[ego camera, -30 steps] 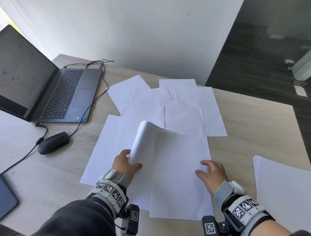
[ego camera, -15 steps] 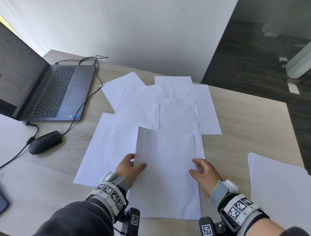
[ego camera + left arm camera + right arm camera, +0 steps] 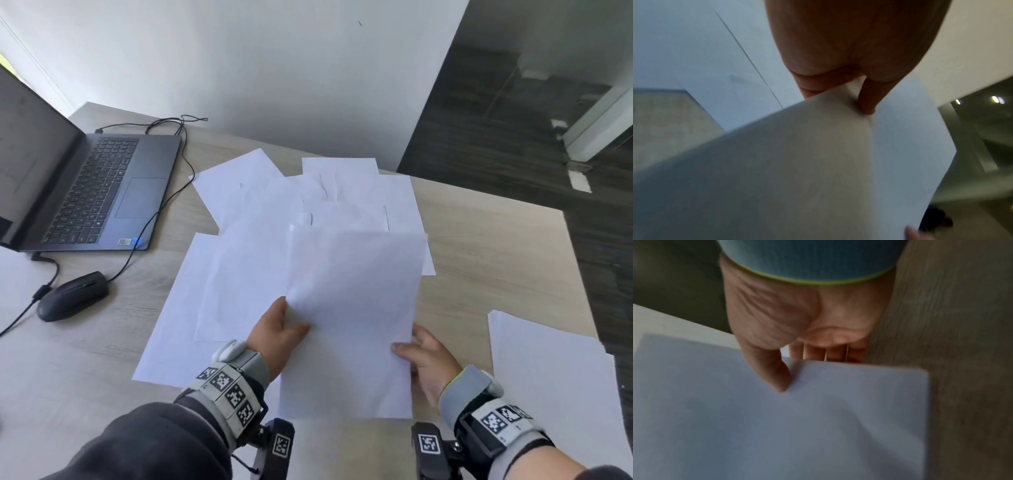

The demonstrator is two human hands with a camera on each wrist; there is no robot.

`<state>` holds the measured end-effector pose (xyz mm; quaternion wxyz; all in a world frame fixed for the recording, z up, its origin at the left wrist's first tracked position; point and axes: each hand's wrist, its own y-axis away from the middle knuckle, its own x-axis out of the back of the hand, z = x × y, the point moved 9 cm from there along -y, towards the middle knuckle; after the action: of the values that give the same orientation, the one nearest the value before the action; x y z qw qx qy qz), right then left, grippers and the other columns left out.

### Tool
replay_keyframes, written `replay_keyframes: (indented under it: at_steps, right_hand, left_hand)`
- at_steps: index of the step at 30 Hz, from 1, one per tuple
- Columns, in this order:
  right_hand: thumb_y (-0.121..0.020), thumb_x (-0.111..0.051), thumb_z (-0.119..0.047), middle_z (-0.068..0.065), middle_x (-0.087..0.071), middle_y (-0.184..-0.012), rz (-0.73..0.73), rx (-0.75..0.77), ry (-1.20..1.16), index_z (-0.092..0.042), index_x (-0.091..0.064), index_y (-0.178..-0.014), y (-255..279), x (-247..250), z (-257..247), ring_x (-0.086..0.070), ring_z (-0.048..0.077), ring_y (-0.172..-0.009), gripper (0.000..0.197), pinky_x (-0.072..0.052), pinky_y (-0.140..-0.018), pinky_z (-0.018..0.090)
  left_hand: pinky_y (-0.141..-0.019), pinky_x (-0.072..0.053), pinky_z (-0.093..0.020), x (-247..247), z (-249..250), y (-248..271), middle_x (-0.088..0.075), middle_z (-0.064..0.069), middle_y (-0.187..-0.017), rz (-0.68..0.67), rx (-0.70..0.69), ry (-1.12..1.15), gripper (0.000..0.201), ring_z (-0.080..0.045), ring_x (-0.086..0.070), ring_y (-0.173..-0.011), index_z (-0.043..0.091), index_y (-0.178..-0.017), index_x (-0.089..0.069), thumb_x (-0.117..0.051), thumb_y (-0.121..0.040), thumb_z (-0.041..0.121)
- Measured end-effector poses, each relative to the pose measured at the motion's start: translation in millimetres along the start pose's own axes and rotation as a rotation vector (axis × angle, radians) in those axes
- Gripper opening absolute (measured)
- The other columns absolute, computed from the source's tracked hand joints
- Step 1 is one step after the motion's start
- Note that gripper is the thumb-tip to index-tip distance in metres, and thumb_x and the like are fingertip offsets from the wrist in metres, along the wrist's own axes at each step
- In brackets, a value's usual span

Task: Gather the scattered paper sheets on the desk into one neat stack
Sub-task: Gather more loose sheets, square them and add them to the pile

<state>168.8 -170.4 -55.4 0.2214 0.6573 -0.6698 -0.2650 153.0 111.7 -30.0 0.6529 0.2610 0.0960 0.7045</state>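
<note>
I hold one white sheet (image 3: 352,308) flat, lifted a little above the wooden desk (image 3: 496,257). My left hand (image 3: 291,323) pinches its left edge, thumb on top. In the left wrist view the thumb (image 3: 869,100) presses on the sheet (image 3: 818,162). My right hand (image 3: 411,346) pinches the right edge lower down; in the right wrist view the thumb (image 3: 777,373) lies on the sheet (image 3: 797,418) with the fingers beneath. Several scattered sheets (image 3: 239,274) lie overlapping underneath and behind, out to the far sheets (image 3: 342,185). A paper stack (image 3: 555,383) lies at the near right.
An open laptop (image 3: 85,198) stands at the left, a black mouse (image 3: 72,296) lies in front of it, and a black cable (image 3: 154,212) trails between them. The desk's far right edge (image 3: 568,260) drops to a dark floor.
The sheet, curled over at its left edge a second ago, has flattened. Both hands now pinch its edges and have lifted it, shifting it slightly right.
</note>
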Motion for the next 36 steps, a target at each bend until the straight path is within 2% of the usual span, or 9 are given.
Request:
replay_keyframes:
  at_steps: [4, 6, 9, 12, 19, 25, 29, 32, 36]
  right_hand:
    - [-0.077, -0.070, 0.004, 0.025, -0.072, -0.098, 0.029, -0.005, 0.154, -0.002, -0.069, -0.088, -6, 12, 6, -0.066, 0.033, -0.083, 0.013, -0.053, -0.081, 0.047]
    - [-0.087, -0.060, 0.007, 0.024, -0.071, -0.095, 0.143, 0.026, 0.174, -0.005, -0.068, -0.087, -13, 31, 5, -0.064, 0.032, -0.080, 0.014, -0.052, -0.083, 0.050]
    - [-0.088, -0.059, 0.004, 0.019, -0.071, -0.094, 0.293, 0.083, 0.194, -0.014, -0.069, -0.083, -19, 59, -2, -0.063, 0.030, -0.080, 0.022, -0.053, -0.083, 0.051]
    - [-0.089, -0.057, 0.002, 0.017, -0.070, -0.087, 0.370, 0.125, 0.272, -0.016, -0.065, -0.077, -20, 73, -12, -0.058, 0.026, -0.073, 0.023, -0.049, -0.073, 0.037]
    - [-0.090, -0.054, -0.003, 0.000, -0.067, -0.074, 0.284, 0.158, 0.425, -0.022, -0.063, -0.077, -18, 39, -24, -0.060, 0.024, -0.064, 0.024, -0.046, -0.057, 0.025]
    - [-0.090, -0.059, -0.012, 0.005, -0.075, -0.085, 0.146, 0.063, 0.383, -0.017, -0.070, -0.085, -29, 11, 3, -0.070, 0.034, -0.086, 0.013, -0.055, -0.081, 0.048]
    - [-0.093, -0.063, -0.018, 0.001, -0.077, -0.089, 0.062, 0.056, 0.315, -0.016, -0.071, -0.095, -23, -3, 4, -0.072, 0.023, -0.086, 0.008, -0.056, -0.080, 0.039]
    - [-0.088, -0.068, -0.014, 0.010, -0.076, -0.092, 0.100, 0.020, 0.327, -0.008, -0.071, -0.099, -27, 8, 9, -0.072, 0.030, -0.086, 0.013, -0.057, -0.079, 0.042]
    - [-0.088, -0.066, -0.016, 0.014, -0.073, -0.094, 0.232, 0.022, 0.368, -0.004, -0.069, -0.099, -33, 43, 2, -0.069, 0.035, -0.087, 0.016, -0.055, -0.087, 0.046]
  left_hand:
    - [-0.095, -0.055, -0.041, 3, 4, -16, -0.073, 0.007, -0.104, 0.091, -0.010, -0.056, 0.024, -0.018, -0.070, -0.102, 0.029, -0.104, -0.063, -0.071, -0.085, 0.042]
    - [-0.104, -0.047, -0.036, 16, 7, -23, -0.063, 0.006, -0.126, 0.185, -0.052, -0.345, 0.031, -0.018, -0.059, -0.121, 0.030, -0.118, -0.060, -0.068, -0.090, 0.041]
    - [-0.121, -0.027, -0.045, 32, -1, -31, -0.025, 0.002, -0.165, 0.194, 0.026, -0.722, 0.070, -0.024, -0.020, -0.153, 0.032, -0.151, -0.035, -0.061, -0.090, 0.054]
    - [-0.125, -0.013, -0.051, 47, -25, -37, 0.006, 0.002, -0.171, 0.182, 0.193, -0.861, 0.089, -0.027, 0.006, -0.157, 0.036, -0.159, -0.004, -0.049, -0.090, 0.067]
    - [-0.126, -0.003, -0.047, 22, -42, -26, 0.020, 0.010, -0.168, 0.082, 0.063, -0.931, 0.090, -0.021, 0.017, -0.156, 0.042, -0.158, 0.010, -0.043, -0.090, 0.070]
    - [-0.126, 0.005, -0.045, -26, -35, -8, 0.024, 0.011, -0.166, -0.055, -0.063, -0.956, 0.091, -0.018, 0.025, -0.153, 0.047, -0.154, 0.018, -0.041, -0.088, 0.070]
    - [-0.125, 0.009, -0.040, -67, -22, 5, 0.027, 0.015, -0.164, -0.195, -0.178, -0.972, 0.091, -0.014, 0.026, -0.152, 0.051, -0.152, 0.020, -0.043, -0.088, 0.068]
    - [-0.125, 0.001, -0.039, -90, -11, 11, 0.019, 0.018, -0.166, -0.273, -0.256, -0.931, 0.088, -0.010, 0.019, -0.154, 0.053, -0.153, 0.015, -0.044, -0.089, 0.065]
    - [-0.125, -0.003, -0.040, -77, 0, -5, 0.016, 0.018, -0.166, -0.160, -0.231, -0.919, 0.083, -0.011, 0.015, -0.155, 0.047, -0.157, 0.005, -0.046, -0.094, 0.060]
